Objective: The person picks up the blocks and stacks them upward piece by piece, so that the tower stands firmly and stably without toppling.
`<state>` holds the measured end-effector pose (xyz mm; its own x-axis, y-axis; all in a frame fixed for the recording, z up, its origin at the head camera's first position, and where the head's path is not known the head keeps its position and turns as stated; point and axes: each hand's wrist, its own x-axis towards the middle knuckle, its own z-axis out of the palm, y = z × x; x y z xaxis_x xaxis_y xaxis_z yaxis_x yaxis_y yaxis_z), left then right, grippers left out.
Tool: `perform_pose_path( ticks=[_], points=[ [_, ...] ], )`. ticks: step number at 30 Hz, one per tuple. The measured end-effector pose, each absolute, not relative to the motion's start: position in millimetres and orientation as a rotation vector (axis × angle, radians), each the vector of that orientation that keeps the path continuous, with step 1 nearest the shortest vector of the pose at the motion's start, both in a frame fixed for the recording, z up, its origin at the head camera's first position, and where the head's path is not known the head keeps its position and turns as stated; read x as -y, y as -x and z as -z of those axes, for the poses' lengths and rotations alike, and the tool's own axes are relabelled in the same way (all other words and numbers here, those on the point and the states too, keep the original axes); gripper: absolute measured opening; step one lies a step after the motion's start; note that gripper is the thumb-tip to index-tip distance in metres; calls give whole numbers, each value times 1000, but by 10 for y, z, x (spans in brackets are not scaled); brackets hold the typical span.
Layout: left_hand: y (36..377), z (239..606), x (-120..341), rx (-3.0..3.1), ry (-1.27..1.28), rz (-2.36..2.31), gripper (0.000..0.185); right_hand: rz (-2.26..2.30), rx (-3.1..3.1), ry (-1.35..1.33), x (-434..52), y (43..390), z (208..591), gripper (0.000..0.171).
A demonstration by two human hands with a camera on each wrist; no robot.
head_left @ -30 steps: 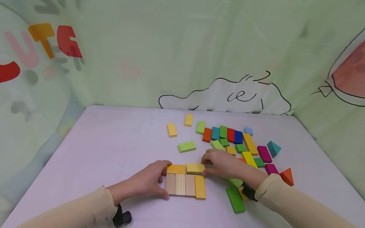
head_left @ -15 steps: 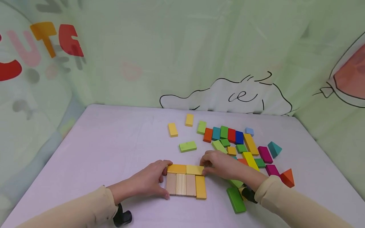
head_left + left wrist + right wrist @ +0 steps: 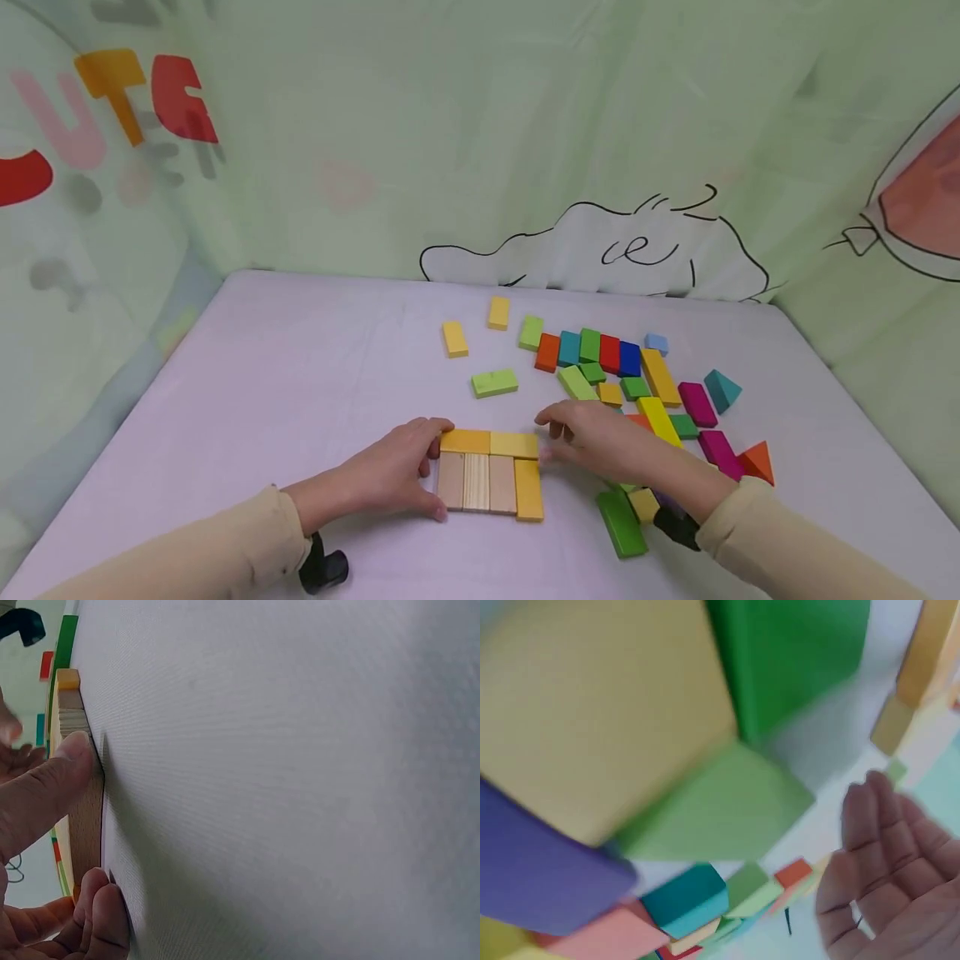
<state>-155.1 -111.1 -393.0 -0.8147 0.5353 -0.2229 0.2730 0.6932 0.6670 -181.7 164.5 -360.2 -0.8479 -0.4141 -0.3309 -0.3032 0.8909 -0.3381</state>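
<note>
A flat rectangle of wooden blocks lies on the table: several plain wood blocks point(image 3: 476, 483) side by side, an orange-yellow block point(image 3: 528, 492) along their right, and behind them another orange-yellow block point(image 3: 465, 442) end to end with a pale yellow block point(image 3: 514, 446). My left hand point(image 3: 386, 471) holds the rectangle's left end, thumb at the front corner and fingers round the back; the left wrist view shows the thumb point(image 3: 45, 787) on a plain block's end. My right hand point(image 3: 596, 433) hovers just right of the pale yellow block, fingers loosely bent and holding nothing, as the right wrist view confirms.
Many coloured blocks lie at the right, among them a long green block point(image 3: 621, 523), magenta block point(image 3: 697, 405), teal triangle point(image 3: 722, 390) and orange triangle point(image 3: 756, 462). A light green block point(image 3: 495, 383) and two yellow blocks point(image 3: 454, 339) lie behind the rectangle.
The pale yellow block has moved forward and left against its neighbours, closing the gap. My right hand has let go of it and drawn slightly right. The left hand stays put.
</note>
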Motion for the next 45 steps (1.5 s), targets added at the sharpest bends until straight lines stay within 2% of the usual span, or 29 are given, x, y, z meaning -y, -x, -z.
perform_pose_path(
  ticks=[5, 8, 24, 40, 43, 45],
  points=[
    [1549, 3904, 1130, -2514, -629, -895, 95, 171, -2661, 519, -1608, 1602, 3650, 114],
    [1546, 3908, 1135, -2515, -631, -902, 95, 99, -2671, 569, -1556, 1538, 3708, 126],
    [1541, 3909, 1102, -2497, -620, -913, 95, 91, -2685, 551, -1522, 1551, 3782, 117],
    [1558, 3916, 1104, -2489, -596, -905, 96, 126, -2648, 574, -1528, 1615, 3719, 123],
    [1573, 3916, 1099, -2485, -601, -907, 95, 148, -2655, 610, -1529, 1718, 3600, 117],
    [1577, 3916, 1092, -2475, -600, -916, 95, 182, -2675, 653, -1505, 1848, 3525, 107]
  ],
)
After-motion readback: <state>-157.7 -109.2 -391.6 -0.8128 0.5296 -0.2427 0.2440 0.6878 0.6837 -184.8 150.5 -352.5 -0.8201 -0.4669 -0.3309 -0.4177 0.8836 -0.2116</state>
